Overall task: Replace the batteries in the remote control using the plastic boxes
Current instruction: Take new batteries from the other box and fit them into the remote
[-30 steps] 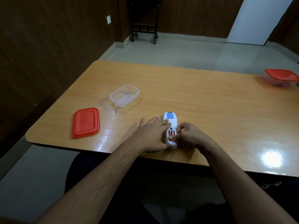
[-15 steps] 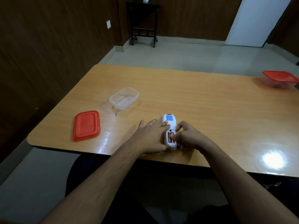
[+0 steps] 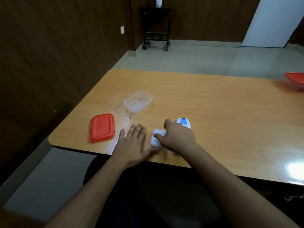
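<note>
My left hand (image 3: 133,142) lies flat, holding nothing | my right hand (image 3: 178,139) pinches the white battery cover (image 3: 157,137) to shut the remote (image 3: 184,123) at 1 o'clock | clear box (image 3: 138,102) at 11, for batteries, I think.

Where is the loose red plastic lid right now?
The flat red plastic lid lies near the wooden table's front-left corner, just left of the left hand and in front of the open clear plastic box.

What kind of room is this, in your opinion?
Probably a plain office or meeting room, though I cannot be sure. It has a large wooden table, dark wood-panelled walls and a bare grey floor, with a small black wheeled stand in the corner.
</note>
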